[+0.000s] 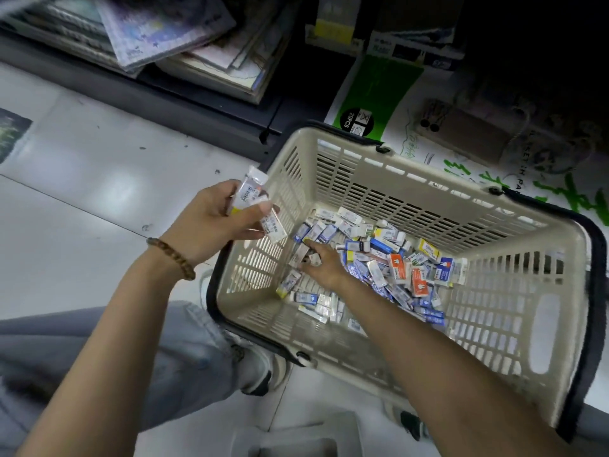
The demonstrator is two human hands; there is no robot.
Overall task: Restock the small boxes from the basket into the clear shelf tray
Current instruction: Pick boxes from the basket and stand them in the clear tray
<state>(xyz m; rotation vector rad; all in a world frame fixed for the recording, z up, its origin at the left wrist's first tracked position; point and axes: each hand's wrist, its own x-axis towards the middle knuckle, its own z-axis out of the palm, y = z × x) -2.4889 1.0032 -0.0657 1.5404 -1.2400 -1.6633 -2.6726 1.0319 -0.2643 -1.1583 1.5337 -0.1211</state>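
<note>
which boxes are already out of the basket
Only the few boxes gripped in the left hand, beside the basket's left rim; all the others lie on its floor.

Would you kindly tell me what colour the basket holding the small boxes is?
Beige basket with black handles, best seen in head view.

Matt beige plastic basket, glossy film-wrapped small boxes, shiny smooth tiled floor

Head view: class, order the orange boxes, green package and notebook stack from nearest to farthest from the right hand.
1. The orange boxes, in the basket, just right of the right hand.
2. The green package, behind the basket.
3. The notebook stack, far upper left.
</note>
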